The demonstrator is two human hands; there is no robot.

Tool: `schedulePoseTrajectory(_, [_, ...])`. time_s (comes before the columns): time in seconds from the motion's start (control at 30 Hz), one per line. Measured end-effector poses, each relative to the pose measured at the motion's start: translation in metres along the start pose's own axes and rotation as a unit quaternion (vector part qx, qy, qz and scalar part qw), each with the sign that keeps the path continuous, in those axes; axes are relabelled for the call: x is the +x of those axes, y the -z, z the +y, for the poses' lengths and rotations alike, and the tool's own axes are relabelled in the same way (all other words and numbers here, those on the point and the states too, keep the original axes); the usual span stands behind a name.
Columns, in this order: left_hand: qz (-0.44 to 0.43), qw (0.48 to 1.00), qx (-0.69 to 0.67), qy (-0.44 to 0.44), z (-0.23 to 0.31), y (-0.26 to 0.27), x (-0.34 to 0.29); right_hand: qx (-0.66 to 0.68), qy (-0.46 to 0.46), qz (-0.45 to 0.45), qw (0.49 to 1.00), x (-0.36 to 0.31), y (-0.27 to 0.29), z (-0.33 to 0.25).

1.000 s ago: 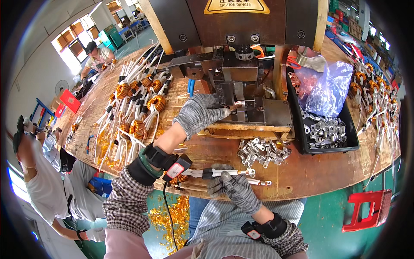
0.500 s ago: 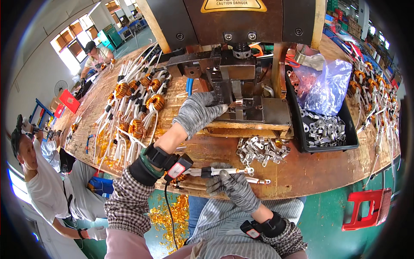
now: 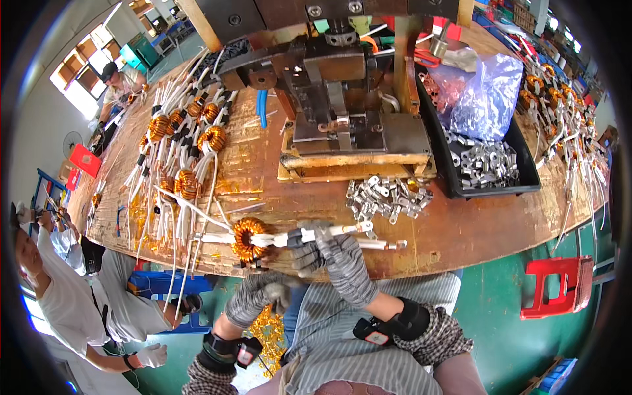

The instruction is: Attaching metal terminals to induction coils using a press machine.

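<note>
Here, coil (image 3: 243, 246) near edge of brown table (image 3: 464, 230), green floor (image 3: 494, 299) below.

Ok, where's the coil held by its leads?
The coil is left of centre in the head view, by the near edge of the table, just left of the right hand and beyond the left hand.

The right hand (image 3: 332, 253) partly hides white leads (image 3: 346, 230); the view's edge crops the press (image 3: 337, 66).

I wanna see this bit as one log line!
right hand: gripping white leads of copper coil | left hand: curled nearby, contents unclear | metal lugs: piled on table before press
</note>
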State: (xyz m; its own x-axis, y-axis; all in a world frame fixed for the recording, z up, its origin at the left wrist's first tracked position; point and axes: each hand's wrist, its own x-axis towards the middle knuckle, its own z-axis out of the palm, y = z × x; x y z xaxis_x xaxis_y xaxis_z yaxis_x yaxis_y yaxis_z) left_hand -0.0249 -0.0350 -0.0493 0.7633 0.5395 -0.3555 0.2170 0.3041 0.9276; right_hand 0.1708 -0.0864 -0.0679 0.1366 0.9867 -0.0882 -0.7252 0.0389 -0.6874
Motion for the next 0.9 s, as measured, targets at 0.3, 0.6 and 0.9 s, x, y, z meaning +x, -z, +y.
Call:
schedulePoseTrajectory(0.3, [-0.046, 0.865, -0.459, -0.197, 0.030, -0.027, 0.049, -0.004, 0.022, -0.009, 1.000, -0.001, -0.049, -0.050])
schedulePoseTrajectory(0.6, [-0.203, 0.800, -0.439, -0.354, 0.044, -0.001, 0.040, 0.131, 0.013, -0.030, 0.991, -0.016, -0.062, -0.080])
schedulePoseTrajectory(0.9, [-0.105, 0.809, -0.334, -0.473, 0.067, 0.010, 0.032, 0.017, 0.027, -0.006, 0.999, 0.020, -0.095, -0.064])
